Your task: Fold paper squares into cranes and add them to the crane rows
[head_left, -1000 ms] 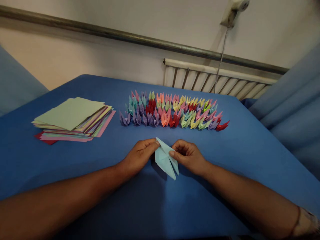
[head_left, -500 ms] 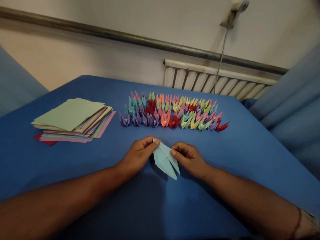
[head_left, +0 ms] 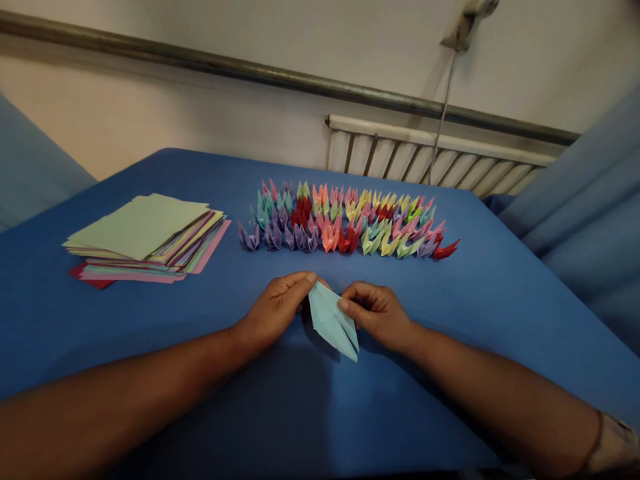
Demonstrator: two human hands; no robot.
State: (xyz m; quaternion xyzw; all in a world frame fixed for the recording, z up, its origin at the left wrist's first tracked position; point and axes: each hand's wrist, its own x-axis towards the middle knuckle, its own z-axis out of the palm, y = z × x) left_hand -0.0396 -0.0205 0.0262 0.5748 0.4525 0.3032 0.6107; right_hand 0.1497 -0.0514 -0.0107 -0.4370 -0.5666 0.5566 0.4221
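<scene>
open cloth (head_left: 320,413) nearside; folded cranes (head_left: 345,223) and paper stack (head_left: 145,237) seemingly block beyond.

At the centre of the frame, the left hand (head_left: 274,311) has stretched its forefinger flatter over the top corner of the pale blue folded paper (head_left: 331,323). The paper's lower points have shifted slightly toward the lower right.

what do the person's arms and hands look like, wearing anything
The left forearm and right forearm are bare, no sleeves. The left hand and right hand wear no gloves, and no rings show. A thin dark cord circles the right wrist, beside a pale band cut off by the frame edge.
</scene>
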